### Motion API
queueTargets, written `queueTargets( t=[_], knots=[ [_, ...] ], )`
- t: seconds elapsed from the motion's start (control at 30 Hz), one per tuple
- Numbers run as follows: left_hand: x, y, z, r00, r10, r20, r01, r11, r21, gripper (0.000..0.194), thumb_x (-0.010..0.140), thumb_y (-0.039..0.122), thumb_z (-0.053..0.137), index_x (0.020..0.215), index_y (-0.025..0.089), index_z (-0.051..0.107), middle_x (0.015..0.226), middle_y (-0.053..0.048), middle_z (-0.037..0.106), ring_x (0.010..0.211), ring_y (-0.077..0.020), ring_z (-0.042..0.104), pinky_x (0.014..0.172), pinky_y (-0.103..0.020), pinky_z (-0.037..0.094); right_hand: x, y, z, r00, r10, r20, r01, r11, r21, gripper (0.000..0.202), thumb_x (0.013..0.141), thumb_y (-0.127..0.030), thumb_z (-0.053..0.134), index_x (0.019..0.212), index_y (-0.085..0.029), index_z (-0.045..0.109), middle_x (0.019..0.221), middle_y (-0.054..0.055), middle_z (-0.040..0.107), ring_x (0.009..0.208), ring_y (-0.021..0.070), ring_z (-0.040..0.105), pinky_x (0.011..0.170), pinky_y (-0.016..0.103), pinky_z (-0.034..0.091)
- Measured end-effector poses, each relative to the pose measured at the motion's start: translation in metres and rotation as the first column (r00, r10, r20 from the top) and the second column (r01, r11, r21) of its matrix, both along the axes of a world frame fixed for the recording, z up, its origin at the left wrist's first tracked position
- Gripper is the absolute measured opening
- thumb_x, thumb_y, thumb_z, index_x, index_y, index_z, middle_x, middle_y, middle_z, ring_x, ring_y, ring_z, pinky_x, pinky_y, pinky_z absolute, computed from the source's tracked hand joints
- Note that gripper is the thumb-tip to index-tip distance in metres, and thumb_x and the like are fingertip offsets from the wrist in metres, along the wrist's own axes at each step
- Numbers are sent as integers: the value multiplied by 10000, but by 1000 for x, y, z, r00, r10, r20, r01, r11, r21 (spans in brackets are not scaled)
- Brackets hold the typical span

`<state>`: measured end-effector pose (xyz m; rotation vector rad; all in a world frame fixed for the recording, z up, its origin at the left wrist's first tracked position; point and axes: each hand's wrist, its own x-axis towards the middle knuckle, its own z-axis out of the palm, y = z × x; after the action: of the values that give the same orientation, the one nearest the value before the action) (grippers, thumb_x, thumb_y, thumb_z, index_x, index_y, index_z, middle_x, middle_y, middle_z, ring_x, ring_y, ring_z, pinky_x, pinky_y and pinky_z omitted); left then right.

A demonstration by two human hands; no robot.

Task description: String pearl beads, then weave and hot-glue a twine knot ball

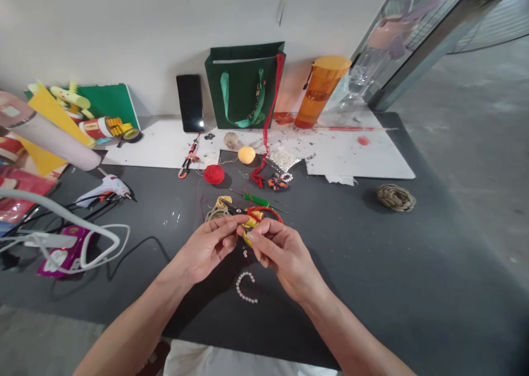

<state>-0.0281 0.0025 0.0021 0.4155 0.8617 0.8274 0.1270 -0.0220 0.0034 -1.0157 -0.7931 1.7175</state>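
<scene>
My left hand (214, 245) and my right hand (281, 250) meet over the dark table, fingertips pinched together. What the left fingertips hold is too small to make out. At the right fingertips shows a small yellow piece (247, 238), partly hidden by the fingers. A thin dark red thread hangs below the hands beside a curved string of white pearl beads (241, 291). Just beyond the hands lie red-handled scissors (273, 213), a green-handled tool (256, 200) and a beige cord coil (217, 213).
Behind are a red yarn ball (214, 174), a yellow ball (247, 155), a green bag (243, 89), a phone (190, 103) and an orange bottle (321, 92). A glue gun (105, 190) and cables lie left; a cord bundle (395, 198) sits right.
</scene>
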Motion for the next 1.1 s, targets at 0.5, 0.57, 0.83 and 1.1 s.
queueTargets(
  t=[0.5,0.57,0.83,1.1],
  knots=[
    [1,2,0,998,19,57,-20,1000,18,224,658,230,807,833,100,754,593,14,594,383,28,305,361,-101,248,1,0,-2,1000,7,-20,-7,1000,-5,295,694,-416,772,677,-186,588,473,-57,523,401,59,377,409,210,269],
    [1,1,0,999,12,48,-13,1000,11,210,656,236,810,806,101,752,577,18,580,385,28,307,361,-98,242,1,0,-2,1000,8,-23,-8,1000,-4,294,691,-411,776,673,-186,588,474,-57,524,403,58,382,409,208,273],
    [-1,-2,3,999,-3,32,2,999,33,274,663,154,793,932,125,754,715,-16,652,487,2,394,463,-108,346,2,0,0,1000,7,-26,-7,1000,-6,312,670,-420,788,671,-183,585,481,-56,535,404,55,393,405,202,290],
    [0,0,1,999,35,-7,-35,999,10,241,626,308,827,747,115,747,584,6,583,445,-3,361,415,-116,281,0,1,-3,1000,15,-19,-15,1000,4,289,701,-405,770,674,-176,596,481,-56,533,405,51,394,406,197,293]
  ],
)
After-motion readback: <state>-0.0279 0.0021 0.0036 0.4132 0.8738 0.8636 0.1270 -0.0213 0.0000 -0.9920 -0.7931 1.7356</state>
